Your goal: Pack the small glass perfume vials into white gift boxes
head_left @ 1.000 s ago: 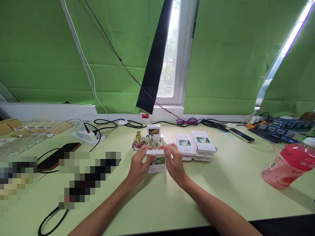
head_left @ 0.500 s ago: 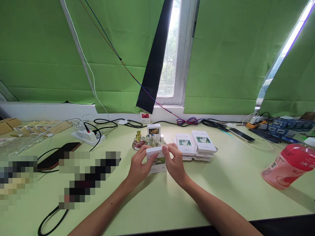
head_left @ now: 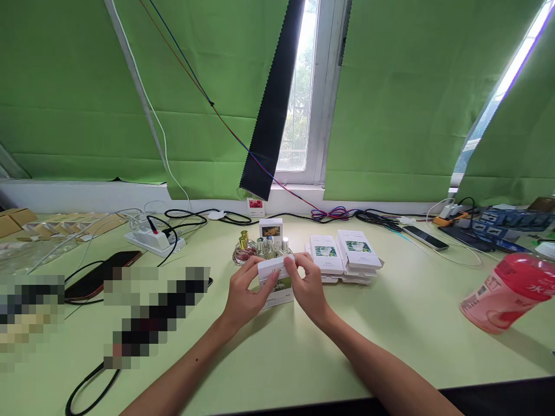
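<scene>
A small white carton with a green floral picture stands upright on the table, held between both hands. My left hand grips its left side, thumb on the front near the top. My right hand grips the right side, its thumb pressed at the top right edge. Just behind the carton are small glass bottles with silver caps, partly hidden by it. Bottles with gold caps are grouped to their left. Another white carton with a dark picture stands behind the bottles.
Flat white cartons lie in two stacks right of my hands. A pink drink bottle stands far right. A phone lies at the back right; another phone and a power strip are on the left. Black cables run along the back.
The carton's top has tipped slightly towards me, and my right thumb has shifted a little left along its top edge. Otherwise the scene looks the same.
</scene>
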Demonstrator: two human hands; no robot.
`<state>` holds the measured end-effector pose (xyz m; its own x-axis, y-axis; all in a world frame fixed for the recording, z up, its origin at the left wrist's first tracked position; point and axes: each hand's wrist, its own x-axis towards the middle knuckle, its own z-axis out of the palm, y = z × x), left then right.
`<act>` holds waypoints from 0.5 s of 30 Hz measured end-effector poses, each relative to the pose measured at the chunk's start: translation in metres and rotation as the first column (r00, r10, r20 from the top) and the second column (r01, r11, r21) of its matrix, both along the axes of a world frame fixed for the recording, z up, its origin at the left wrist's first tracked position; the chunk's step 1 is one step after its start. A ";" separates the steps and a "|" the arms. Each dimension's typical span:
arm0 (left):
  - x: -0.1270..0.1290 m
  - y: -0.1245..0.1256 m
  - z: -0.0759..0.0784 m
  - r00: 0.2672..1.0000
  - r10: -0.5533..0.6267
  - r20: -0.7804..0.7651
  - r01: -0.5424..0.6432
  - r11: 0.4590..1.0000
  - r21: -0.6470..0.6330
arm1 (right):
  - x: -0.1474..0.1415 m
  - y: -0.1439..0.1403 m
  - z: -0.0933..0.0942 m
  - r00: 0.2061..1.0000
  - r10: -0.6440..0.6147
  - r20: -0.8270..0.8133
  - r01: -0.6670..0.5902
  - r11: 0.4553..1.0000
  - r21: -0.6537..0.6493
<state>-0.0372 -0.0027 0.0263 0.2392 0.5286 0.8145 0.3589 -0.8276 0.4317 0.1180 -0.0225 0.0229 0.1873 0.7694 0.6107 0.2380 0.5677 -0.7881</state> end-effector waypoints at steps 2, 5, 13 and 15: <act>0.000 0.000 0.000 1.000 -0.006 -0.008 0.006 1.000 0.006 | 0.000 0.000 0.000 1.000 -0.002 -0.011 0.002 1.000 -0.010; -0.001 0.000 0.001 1.000 -0.017 -0.019 0.018 1.000 0.005 | 0.000 0.001 -0.001 1.000 -0.004 -0.029 0.003 1.000 -0.022; -0.007 -0.001 0.000 0.992 -0.123 -0.004 0.123 0.991 -0.043 | 0.000 0.004 -0.004 0.999 0.003 -0.037 -0.004 0.999 -0.038; -0.009 -0.001 0.000 0.988 -0.158 0.003 0.157 0.986 -0.055 | 0.000 0.005 -0.004 0.999 0.002 -0.037 -0.004 0.999 -0.041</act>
